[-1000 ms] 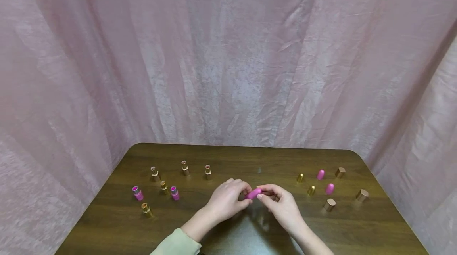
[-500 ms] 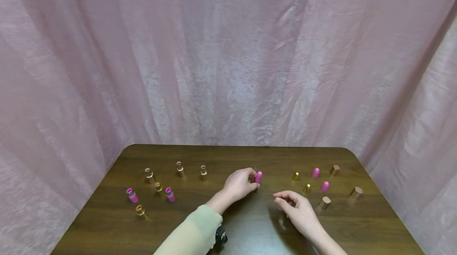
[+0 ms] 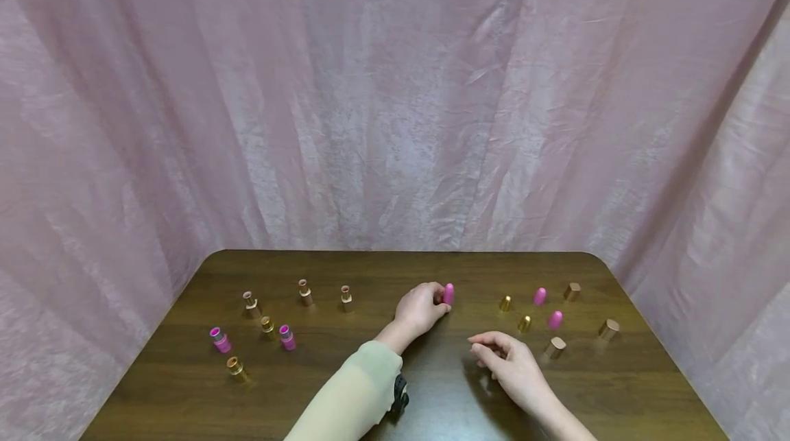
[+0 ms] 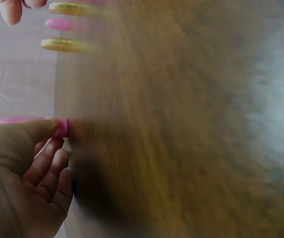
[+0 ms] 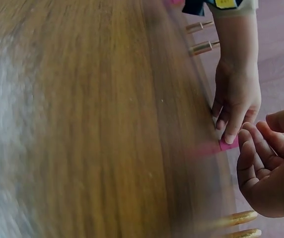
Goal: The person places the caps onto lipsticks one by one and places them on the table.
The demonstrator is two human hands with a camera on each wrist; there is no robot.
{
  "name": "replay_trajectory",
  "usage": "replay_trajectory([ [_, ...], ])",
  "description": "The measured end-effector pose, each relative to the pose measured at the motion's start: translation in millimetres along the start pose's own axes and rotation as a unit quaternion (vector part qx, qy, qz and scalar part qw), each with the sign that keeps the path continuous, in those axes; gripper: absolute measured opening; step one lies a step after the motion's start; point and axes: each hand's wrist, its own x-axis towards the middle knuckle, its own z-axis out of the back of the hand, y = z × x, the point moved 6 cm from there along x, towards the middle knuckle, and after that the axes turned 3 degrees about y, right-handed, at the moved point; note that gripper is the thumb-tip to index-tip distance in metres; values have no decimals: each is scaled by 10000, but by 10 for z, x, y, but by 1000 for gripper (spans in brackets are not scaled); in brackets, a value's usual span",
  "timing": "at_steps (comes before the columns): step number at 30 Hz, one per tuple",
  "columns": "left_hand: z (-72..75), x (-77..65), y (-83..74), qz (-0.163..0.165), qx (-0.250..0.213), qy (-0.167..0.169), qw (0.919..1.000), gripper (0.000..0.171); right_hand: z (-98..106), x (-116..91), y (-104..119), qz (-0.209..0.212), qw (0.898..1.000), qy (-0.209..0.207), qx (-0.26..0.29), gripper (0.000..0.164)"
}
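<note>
Near the far middle of the table my left hand [image 3: 420,308] pinches a capped pink lipstick [image 3: 449,294], which stands upright. In the left wrist view the thumb lies across the lipstick's pink base [image 4: 61,128], right at the tabletop; the other fingers are partly hidden behind. My right hand [image 3: 509,364] hovers over the table, nearer to me and to the right, its fingers loosely curled around nothing. Closest to it are a rose-gold cap [image 3: 555,347] and a gold cap [image 3: 524,324].
Uncapped lipsticks stand on the left: pink [image 3: 286,337], gold [image 3: 236,369] and rose-gold [image 3: 305,292] ones. To the right are pink caps [image 3: 556,319], another gold cap [image 3: 505,303] and more rose-gold caps [image 3: 608,329]. A pink curtain [image 3: 395,118] hangs behind the wooden table [image 3: 432,386].
Both hands were together on the pink lipstick; the right has let go and drawn back to the right. My left hand has carried the lipstick away from me and turned it upright.
</note>
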Motion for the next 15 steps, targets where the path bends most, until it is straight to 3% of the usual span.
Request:
replay_trajectory([
  [9, -9, 53, 21, 103, -82, -169, 9998, 22, -69, 27, -10, -6, 9999, 128, 88, 24],
  [15, 30, -22, 45, 43, -236, -90, 9997, 36, 50, 3, 25, 20, 10000, 12, -3, 24],
])
